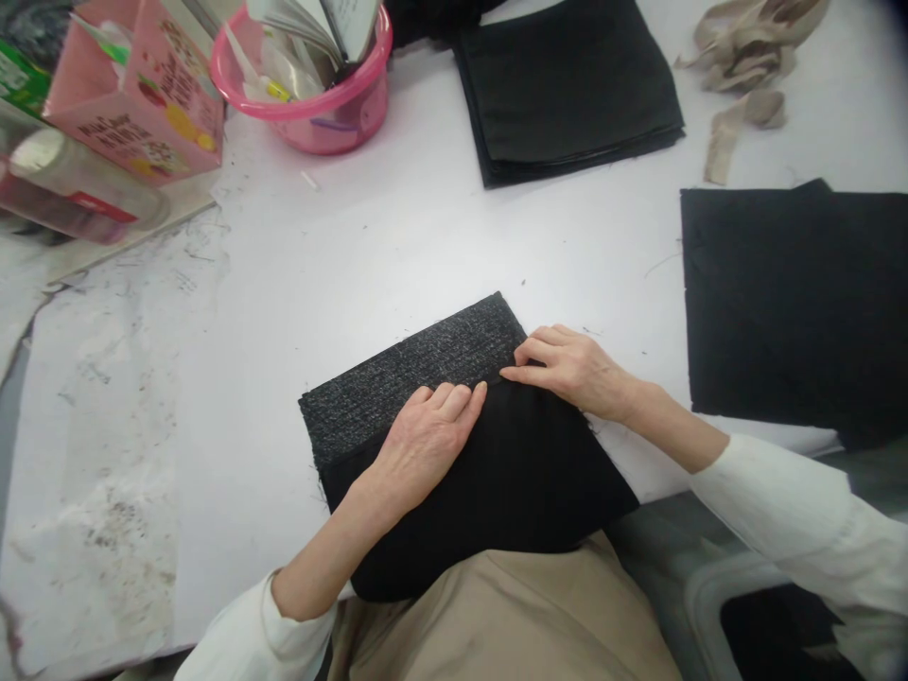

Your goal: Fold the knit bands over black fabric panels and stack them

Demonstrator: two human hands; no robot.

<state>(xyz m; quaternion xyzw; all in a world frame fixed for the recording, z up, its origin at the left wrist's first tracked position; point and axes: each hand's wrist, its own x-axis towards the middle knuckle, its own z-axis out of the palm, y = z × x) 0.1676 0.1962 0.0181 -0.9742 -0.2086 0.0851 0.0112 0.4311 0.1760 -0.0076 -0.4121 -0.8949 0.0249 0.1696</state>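
A black cloth piece point(497, 473) with a speckled dark grey band point(411, 364) along its far side lies at the table's front edge and hangs over it. My left hand point(429, 430) rests on the cloth where band and black part meet, its fingers close together; whether they grip anything is hidden. Just right of it, my right hand point(567, 369) has thumb and index finger at the same seam near the cloth's right edge, the other fingers curled. Its fingertips seem to pinch the seam fold.
A stack of black cloth point(567, 85) lies at the back, another black piece point(794, 303) at the right. Beige strips point(752, 57) are at the back right. A pink basin point(326, 123), a pink box point(142, 104) and bottles point(85, 180) stand at the back left on the white table point(284, 255).
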